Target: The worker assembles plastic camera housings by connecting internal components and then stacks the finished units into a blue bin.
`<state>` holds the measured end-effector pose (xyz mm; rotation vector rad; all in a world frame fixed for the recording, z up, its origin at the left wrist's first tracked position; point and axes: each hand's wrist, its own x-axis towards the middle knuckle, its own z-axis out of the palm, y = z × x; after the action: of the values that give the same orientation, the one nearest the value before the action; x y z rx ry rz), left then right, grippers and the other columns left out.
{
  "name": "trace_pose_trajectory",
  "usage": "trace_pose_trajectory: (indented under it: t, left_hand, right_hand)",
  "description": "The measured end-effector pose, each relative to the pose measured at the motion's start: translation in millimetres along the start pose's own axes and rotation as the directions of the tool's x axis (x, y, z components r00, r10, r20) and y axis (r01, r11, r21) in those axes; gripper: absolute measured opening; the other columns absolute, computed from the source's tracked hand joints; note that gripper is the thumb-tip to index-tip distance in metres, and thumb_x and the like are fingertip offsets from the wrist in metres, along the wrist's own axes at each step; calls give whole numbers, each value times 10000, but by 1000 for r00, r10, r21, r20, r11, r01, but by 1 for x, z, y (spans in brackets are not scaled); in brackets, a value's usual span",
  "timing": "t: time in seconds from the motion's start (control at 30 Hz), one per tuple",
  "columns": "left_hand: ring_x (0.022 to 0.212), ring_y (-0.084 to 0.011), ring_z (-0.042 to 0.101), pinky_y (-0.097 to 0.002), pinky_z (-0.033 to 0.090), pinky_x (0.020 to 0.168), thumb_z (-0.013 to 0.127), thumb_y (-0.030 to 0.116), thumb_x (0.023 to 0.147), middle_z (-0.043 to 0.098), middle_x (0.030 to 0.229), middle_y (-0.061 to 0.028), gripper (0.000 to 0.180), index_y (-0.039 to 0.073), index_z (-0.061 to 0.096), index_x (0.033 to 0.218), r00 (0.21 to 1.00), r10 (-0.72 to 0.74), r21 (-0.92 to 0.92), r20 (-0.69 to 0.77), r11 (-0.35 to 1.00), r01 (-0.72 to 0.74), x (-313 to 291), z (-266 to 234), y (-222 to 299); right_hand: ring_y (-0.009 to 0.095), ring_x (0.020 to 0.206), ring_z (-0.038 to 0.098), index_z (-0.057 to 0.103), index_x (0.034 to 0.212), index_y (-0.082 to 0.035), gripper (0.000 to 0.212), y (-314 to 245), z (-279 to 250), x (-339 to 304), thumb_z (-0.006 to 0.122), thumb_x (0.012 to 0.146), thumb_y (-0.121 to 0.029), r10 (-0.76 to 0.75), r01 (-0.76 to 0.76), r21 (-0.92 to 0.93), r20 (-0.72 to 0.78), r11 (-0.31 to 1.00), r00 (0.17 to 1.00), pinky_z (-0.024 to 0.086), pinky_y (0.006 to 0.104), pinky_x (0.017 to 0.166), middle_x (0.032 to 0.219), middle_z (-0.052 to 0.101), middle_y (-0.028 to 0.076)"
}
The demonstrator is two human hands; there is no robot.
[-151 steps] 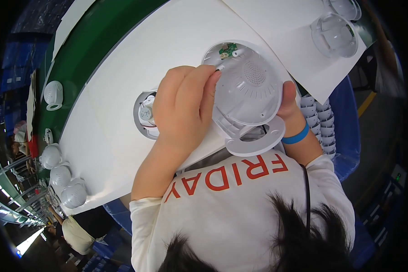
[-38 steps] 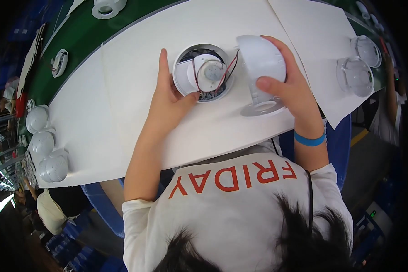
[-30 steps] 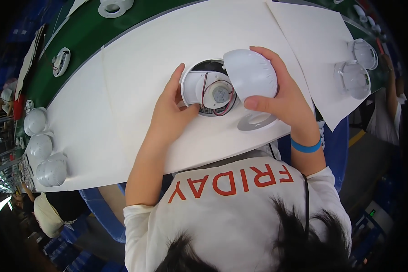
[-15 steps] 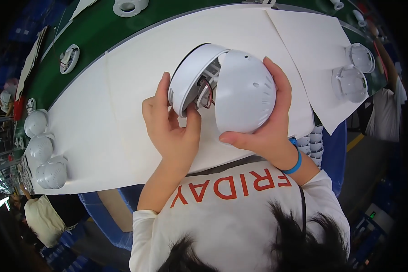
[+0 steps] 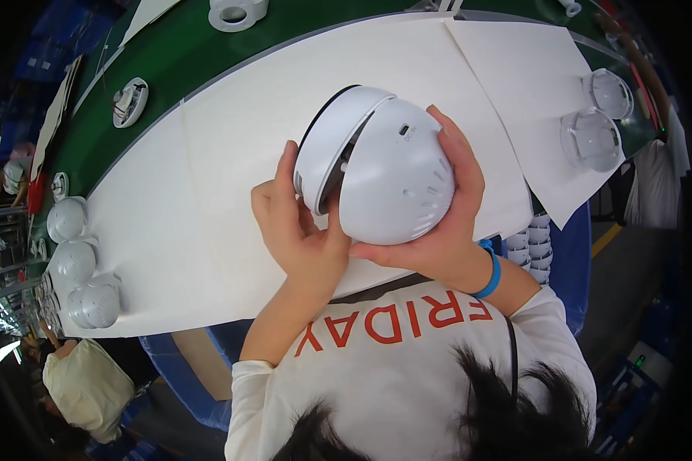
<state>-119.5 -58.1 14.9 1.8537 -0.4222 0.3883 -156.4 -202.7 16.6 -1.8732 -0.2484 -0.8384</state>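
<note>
Above the white work surface I hold two halves of a white plastic housing, tilted against each other. My left hand [image 5: 307,238] grips the ring-shaped base half [image 5: 332,132], thumb near the gap and fingers along its outer side. Cupped in my right hand [image 5: 446,230] is the domed shell [image 5: 396,180], which has a small port near its top and rows of vent slots. The halves meet at the top, while a dark wedge-shaped gap stays between them lower down. Whatever lies inside is mostly hidden.
At the left edge stand several white domed shells [image 5: 75,261]. Two clear domes [image 5: 592,140] sit at the right on white paper [image 5: 507,69]. A green conveyor belt [image 5: 165,54] beyond carries white parts [image 5: 131,102]. Blue bins [image 5: 184,369] are below the table; another person [image 5: 88,384] is at lower left.
The two halves have come closer together and the gap has narrowed, hiding the wires seen before. The domed shell has turned, so its port shows more. My right hand has moved left.
</note>
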Motion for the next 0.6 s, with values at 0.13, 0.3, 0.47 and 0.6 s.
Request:
trace_pose_trajectory:
  t: [0.13,0.3,0.47,0.6]
  left_hand:
    - [791,-124,374,-198,355,562,659,7,661,383,875,-39,647,38,434,1266,1000,30,37,7,999,-31,-4,-2,-2]
    - [773,-119,370,-193,341,564,702,112,670,367,879,-32,652,36,438,1261,1000,6,5,-5,1000,-6,-4,0,-3]
    - [765,-114,362,-195,335,568,709,139,671,361,884,-29,653,29,442,1257,999,28,13,-17,1000,-28,-6,-3,-5]
    - [755,-112,354,-203,327,566,713,142,668,359,892,-29,654,14,445,1251,999,46,11,-12,999,-46,-5,-3,-6]
  right_hand:
    - [381,1178,354,299,1277,-51,1034,0,0,2,856,473,-384,-86,84,-52,-27,995,996,402,427,895,1311,257,262]
    - [386,1176,354,295,1277,-64,1023,0,2,1,855,482,-383,-96,95,-66,-14,993,995,411,424,887,1308,256,266]
    - [388,1176,355,284,1285,-86,1025,-1,3,2,855,486,-379,-110,110,-81,-1,991,994,418,424,881,1311,246,266]
    - [388,1181,349,280,1289,-99,1019,0,5,2,853,492,-372,-124,122,-67,-20,990,992,428,420,873,1316,240,261]
